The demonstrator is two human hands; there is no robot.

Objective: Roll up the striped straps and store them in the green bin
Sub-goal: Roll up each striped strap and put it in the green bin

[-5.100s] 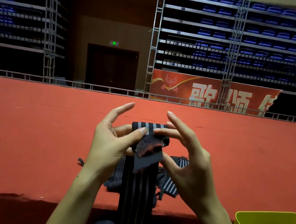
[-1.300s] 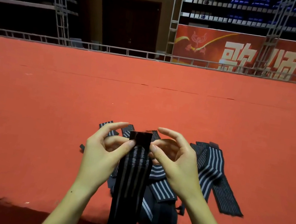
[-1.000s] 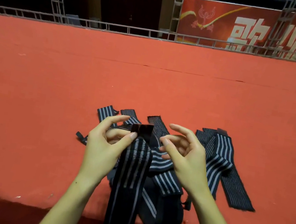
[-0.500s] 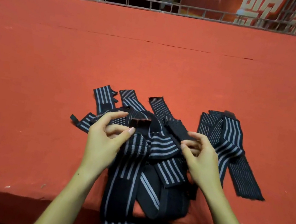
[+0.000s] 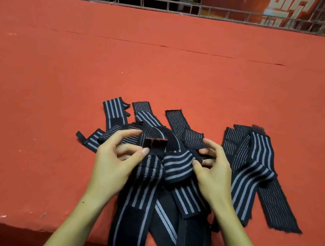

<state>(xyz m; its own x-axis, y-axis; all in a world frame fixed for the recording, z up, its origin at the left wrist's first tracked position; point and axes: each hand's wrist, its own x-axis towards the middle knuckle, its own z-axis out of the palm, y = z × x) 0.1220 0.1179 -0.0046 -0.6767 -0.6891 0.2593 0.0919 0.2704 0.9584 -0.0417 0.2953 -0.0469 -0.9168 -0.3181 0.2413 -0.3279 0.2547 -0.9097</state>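
A pile of black straps with grey stripes [image 5: 174,161] lies on the red carpeted stage near its front edge. My left hand [image 5: 115,162] pinches the end of one long striped strap [image 5: 142,190] between thumb and fingers; the strap hangs down over the edge toward my lap. My right hand [image 5: 213,171] rests on the pile to the right, its fingers closed on another strap's end [image 5: 195,140]. More straps [image 5: 253,173] lie spread out to the right. The green bin is out of view.
The red carpet [image 5: 164,76] stretches far ahead to a metal railing [image 5: 175,7] with a red banner [image 5: 282,7] behind it. The stage's front edge [image 5: 3,221] runs along the bottom, just before my lap.
The camera has tilted down, so the bin and seats left the view. My right hand let go of the strap in my left hand and moved right onto the pile.
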